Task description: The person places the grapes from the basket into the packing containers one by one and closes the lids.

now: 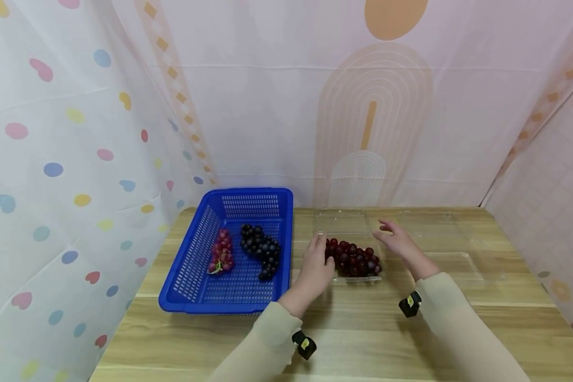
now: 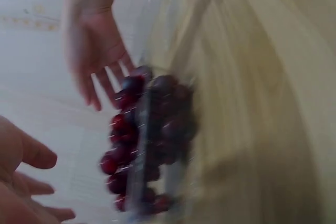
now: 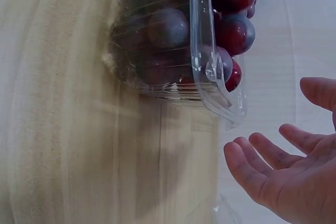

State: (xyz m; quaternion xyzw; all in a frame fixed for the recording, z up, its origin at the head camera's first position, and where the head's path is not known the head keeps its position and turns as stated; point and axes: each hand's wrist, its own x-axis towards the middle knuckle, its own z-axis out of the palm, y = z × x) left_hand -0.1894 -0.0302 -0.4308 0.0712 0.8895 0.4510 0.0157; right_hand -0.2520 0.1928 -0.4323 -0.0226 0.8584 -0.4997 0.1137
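Observation:
A clear plastic clamshell box (image 1: pixel 358 278) holds a bunch of dark red grapes (image 1: pixel 355 260), some rising above its rim. Its lid (image 1: pixel 344 220) lies folded back toward the curtain. At the box's left end is my left hand (image 1: pixel 317 265), fingers extended and overlapping that corner in the head view; in the left wrist view the same hand (image 2: pixel 21 177) shows spread fingers with nothing in them. My right hand (image 1: pixel 401 244) hovers off the box's right end. Its fingers are loosely bent and apart from the box wall (image 3: pixel 168 95) in the right wrist view.
Left of the box stands a blue plastic basket (image 1: pixel 224 306) with a small red grape bunch (image 1: pixel 222 252) and a black grape bunch (image 1: pixel 262 249) inside. Another clear plastic box (image 1: pixel 458 265) lies at the right. A patterned curtain (image 1: pixel 267 106) borders the wooden table (image 1: pixel 363 339).

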